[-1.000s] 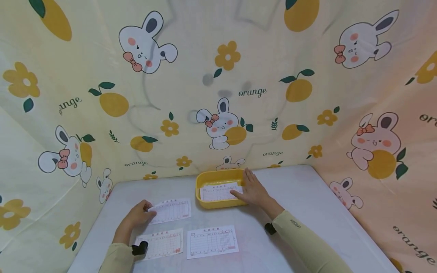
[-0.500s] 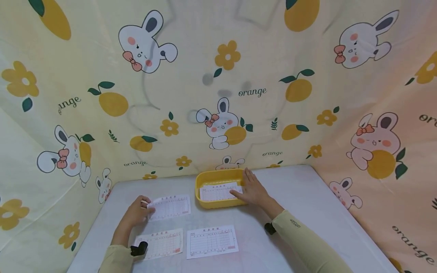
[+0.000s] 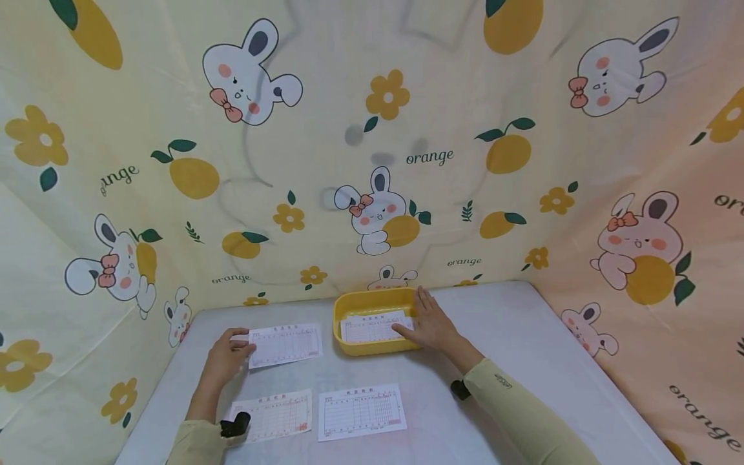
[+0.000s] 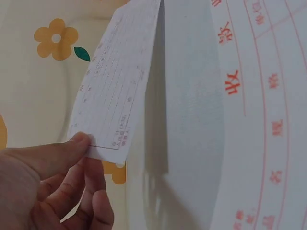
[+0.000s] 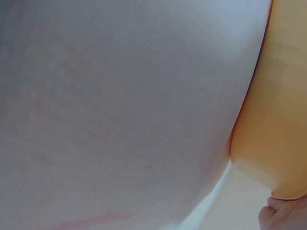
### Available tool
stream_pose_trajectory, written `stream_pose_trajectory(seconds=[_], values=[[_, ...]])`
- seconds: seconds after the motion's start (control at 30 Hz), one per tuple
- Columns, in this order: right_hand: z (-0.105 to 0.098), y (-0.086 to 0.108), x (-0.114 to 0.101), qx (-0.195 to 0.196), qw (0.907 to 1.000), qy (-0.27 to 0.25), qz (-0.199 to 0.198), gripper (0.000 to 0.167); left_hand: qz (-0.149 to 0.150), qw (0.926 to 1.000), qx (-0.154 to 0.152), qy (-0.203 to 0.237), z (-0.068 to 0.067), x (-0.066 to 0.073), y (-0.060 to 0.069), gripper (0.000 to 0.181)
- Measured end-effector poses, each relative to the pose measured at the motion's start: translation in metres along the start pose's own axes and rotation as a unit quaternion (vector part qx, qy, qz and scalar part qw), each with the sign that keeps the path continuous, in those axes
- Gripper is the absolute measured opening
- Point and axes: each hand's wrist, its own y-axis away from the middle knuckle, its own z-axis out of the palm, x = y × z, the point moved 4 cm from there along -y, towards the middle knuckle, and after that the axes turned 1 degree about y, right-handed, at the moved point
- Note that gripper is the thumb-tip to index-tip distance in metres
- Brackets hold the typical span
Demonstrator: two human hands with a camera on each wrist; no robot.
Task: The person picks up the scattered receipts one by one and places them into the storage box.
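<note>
Fingers [image 3: 239, 344] and thumb of the person's left hand [image 3: 223, 359] pinch the left end of a printed slip [image 3: 285, 344], as I see it in the head view, left of the yellow tray [image 3: 372, 349] and just beside it. The right hand [image 3: 431, 325] is spread over the tray's right end, its fingers fairly straight along the rim and its thumb reaching inward over a paper form [image 3: 372, 328] lying inside. Nearer the person, a cream sheet [image 3: 278, 415] and a white sheet [image 3: 361, 412] lie side by side on the pale table [image 3: 482, 316]; a black wrist device [image 3: 235, 424] covers part of the cream one. Behind hangs a rabbit-and-orange curtain [image 3: 442, 213]. From the left wrist, the printed slip stands tilted off the table, pinched at a corner, the other fingers loosely bent, red-printed paper close at the right. From the right wrist, only a bit of the hand shows, by the tray's rim; I can't tell its grip there.
</note>
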Motion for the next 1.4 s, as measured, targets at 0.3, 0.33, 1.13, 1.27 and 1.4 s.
stream_pose_trajectory(seconds=[0.3,0.33,1.13,1.27,1.4], values=[[-0.001,0.002,0.000,0.005,0.9999,-0.003,-0.012,0.123,0.003,0.9987,0.052,-0.001,-0.004,0.006,0.001,0.037],[-0.001,0.002,0.000,0.004,0.9999,-0.003,-0.011,0.123,0.003,0.9985,0.055,0.003,-0.004,0.006,0.001,0.037],[0.002,0.000,0.002,0.006,0.9999,0.004,-0.012,0.123,0.047,0.9892,0.111,0.084,-0.011,0.046,0.007,0.037],[0.000,0.001,0.002,0.007,0.9999,0.002,-0.014,0.123,0.061,0.9846,0.124,0.107,-0.007,0.060,0.007,0.033],[0.001,0.001,0.002,0.004,0.9999,0.001,-0.013,0.124,0.069,0.9835,0.120,0.117,0.000,0.072,0.007,0.033]])
